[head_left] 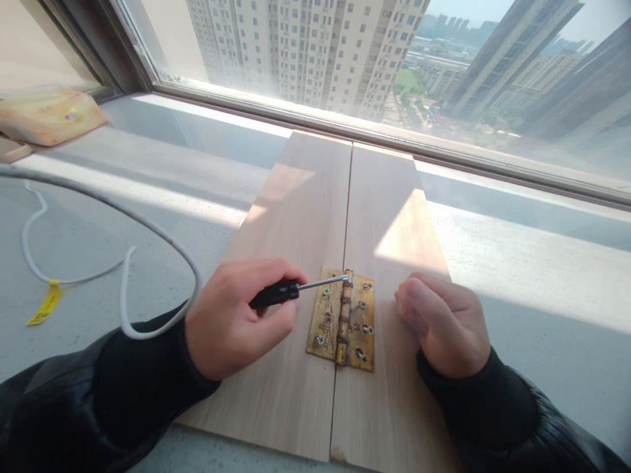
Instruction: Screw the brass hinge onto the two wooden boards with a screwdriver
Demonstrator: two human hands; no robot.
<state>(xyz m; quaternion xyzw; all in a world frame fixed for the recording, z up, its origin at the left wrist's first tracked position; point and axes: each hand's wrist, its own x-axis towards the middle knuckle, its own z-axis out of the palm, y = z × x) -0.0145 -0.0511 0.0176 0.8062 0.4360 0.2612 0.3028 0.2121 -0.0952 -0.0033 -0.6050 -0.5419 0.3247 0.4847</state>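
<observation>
Left of centre, the left hand point(239, 318) is gripping a screwdriver point(273, 295) by its black handle, fingers wrapped snugly, its tip pointing toward the barrel top. At centre frame, the brass-coloured hinge point(344, 315) is straddling two wooden boards point(296, 217). Centre right, the right hand point(446, 322) is curling into a fist, any contents hidden. Screw work is seemingly underway, calling next for tip-to-slot alignment.

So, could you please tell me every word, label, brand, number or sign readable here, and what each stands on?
No text can be read.
Yellow tag on the white cable: faint marks, too small to read.
Orange packet at far left: a small printed emblem, too blurred to read.
Hinge and black-handled screwdriver: no lettering I can make out.
</observation>
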